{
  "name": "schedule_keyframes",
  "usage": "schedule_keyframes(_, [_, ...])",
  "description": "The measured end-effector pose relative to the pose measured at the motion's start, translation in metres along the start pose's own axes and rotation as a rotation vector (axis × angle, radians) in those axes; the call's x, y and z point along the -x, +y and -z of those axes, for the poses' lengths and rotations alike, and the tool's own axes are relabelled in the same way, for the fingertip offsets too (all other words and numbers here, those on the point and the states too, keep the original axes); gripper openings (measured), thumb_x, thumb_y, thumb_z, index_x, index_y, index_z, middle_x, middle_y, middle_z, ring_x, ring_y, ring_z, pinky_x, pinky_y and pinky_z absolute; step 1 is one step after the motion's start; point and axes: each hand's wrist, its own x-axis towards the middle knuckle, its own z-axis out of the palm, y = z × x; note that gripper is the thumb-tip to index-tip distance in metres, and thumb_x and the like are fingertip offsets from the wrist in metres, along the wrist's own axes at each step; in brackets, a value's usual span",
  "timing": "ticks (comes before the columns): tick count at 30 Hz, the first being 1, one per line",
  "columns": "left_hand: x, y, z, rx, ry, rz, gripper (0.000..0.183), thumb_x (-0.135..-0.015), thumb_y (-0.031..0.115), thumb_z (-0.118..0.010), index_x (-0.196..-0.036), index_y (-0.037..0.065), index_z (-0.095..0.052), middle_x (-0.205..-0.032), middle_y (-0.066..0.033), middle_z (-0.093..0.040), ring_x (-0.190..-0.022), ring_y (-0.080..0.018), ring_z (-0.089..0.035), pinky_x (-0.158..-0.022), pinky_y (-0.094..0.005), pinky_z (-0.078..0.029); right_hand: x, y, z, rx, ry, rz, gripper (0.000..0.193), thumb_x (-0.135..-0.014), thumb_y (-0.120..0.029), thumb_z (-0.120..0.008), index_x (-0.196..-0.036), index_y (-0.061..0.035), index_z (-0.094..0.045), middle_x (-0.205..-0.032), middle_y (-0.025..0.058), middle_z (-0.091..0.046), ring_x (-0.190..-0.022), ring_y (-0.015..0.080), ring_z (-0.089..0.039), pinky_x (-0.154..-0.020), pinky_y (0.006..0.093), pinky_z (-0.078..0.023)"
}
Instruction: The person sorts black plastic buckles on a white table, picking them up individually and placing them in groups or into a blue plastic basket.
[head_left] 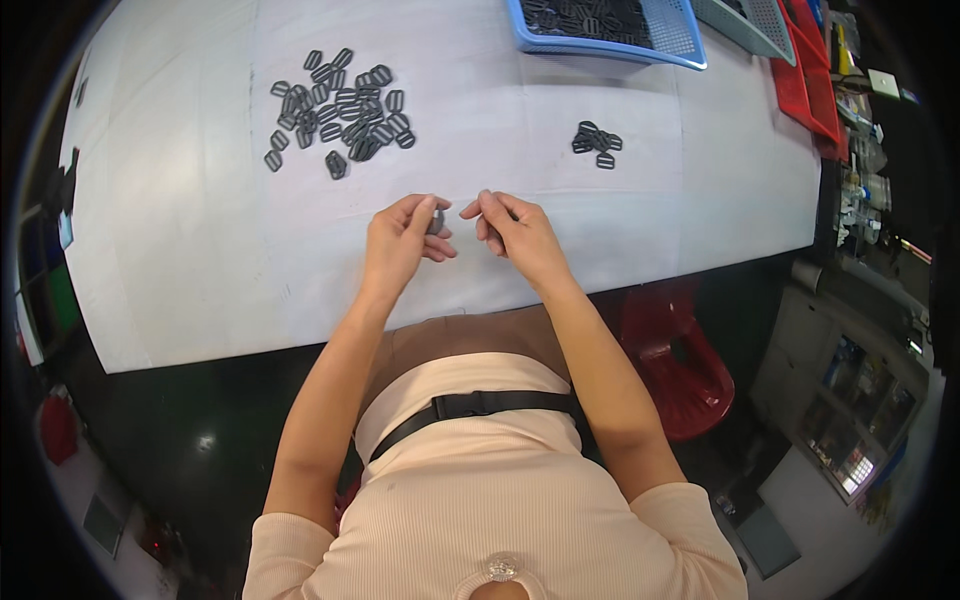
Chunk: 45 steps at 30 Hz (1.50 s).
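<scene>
My left hand [402,238] is above the table near its front edge, thumb and fingers closed on a dark strap slide buckle [436,222]. Just to its right, my right hand [514,235] has thumb and forefinger brought together. A small dark patch shows among its fingers, too little to name. Beyond my left hand lies a loose heap of black slide buckles [350,115], some overlapping and a few apart at the edges. A smaller cluster of similar buckles [598,140] rests beyond my right hand, to the right.
At the far edge stands a blue plastic basket [610,48] filled with dark buckles. A grey-green basket [752,35] and red bins [808,85] are to its right. The white table [200,240] runs wide before me. A red chair [690,385] sits below its right front edge.
</scene>
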Motion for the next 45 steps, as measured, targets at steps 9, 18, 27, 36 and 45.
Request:
schedule_keyframes(9, [0.021, -0.001, 0.004, 0.280, -0.128, 0.009, 0.046, -0.086, 0.004, -0.039, -0.129, -0.002, -0.024, -0.107, -0.0143, -0.052, -0.095, -0.0170, -0.054, -0.082, -0.0287, -0.046, 0.000, -0.010, -0.034, 0.676, 0.069, 0.409, 0.019, -0.078, -0.023, -0.058, -0.081, -0.0042, -0.060, -0.073, 0.0071, -0.056, -0.066, 0.0204, -0.054, -0.059, 0.0305, -0.042])
schedule_keyframes(18, [0.010, -0.008, -0.001, 0.418, 0.196, -0.141, 0.050, -0.086, 0.005, -0.044, -0.130, -0.001, -0.022, -0.118, -0.0177, -0.048, -0.101, -0.0180, -0.050, -0.086, -0.0271, -0.040, -0.018, 0.014, -0.054, 0.451, 0.120, 0.403, 0.014, -0.080, -0.016, -0.056, -0.086, -0.0025, -0.056, -0.074, 0.0071, -0.054, -0.064, 0.0161, -0.052, -0.056, 0.0282, -0.041])
schedule_keyframes(27, [-0.039, -0.026, 0.053, -0.455, 0.602, -0.672, 0.030, -0.077, 0.006, -0.057, -0.106, 0.001, -0.052, -0.094, -0.0133, -0.057, -0.087, -0.0293, -0.054, -0.075, -0.0313, -0.043, -0.027, 0.016, -0.013, -0.550, -0.332, -0.008, 0.012, -0.085, -0.012, -0.050, -0.091, -0.0016, -0.050, -0.075, 0.0056, -0.051, -0.061, 0.0105, -0.046, -0.048, 0.0208, -0.035])
schedule_keyframes(36, [-0.069, -0.012, 0.080, -0.977, 0.646, -0.694, 0.025, -0.074, 0.007, -0.060, -0.098, 0.002, -0.057, -0.079, -0.0075, -0.058, -0.080, -0.0222, -0.054, -0.065, -0.0311, -0.045, -0.026, 0.005, -0.001, -0.566, -0.424, -0.054, 0.022, -0.084, -0.028, -0.053, -0.082, -0.0062, -0.052, -0.077, 0.0047, -0.049, -0.058, 0.0107, -0.043, -0.045, 0.0210, -0.033])
schedule_keyframes(45, [0.009, 0.007, 0.025, 0.263, 0.085, -0.121, 0.017, -0.083, 0.006, -0.048, -0.095, -0.005, -0.052, -0.087, -0.0139, -0.061, -0.075, -0.0165, -0.062, -0.061, -0.0231, -0.050, -0.037, -0.007, -0.059, 0.404, 0.033, 0.503, 0.024, -0.080, -0.027, -0.059, -0.081, -0.0028, -0.056, -0.062, 0.0014, -0.051, -0.053, 0.0106, -0.043, -0.049, 0.0233, -0.035])
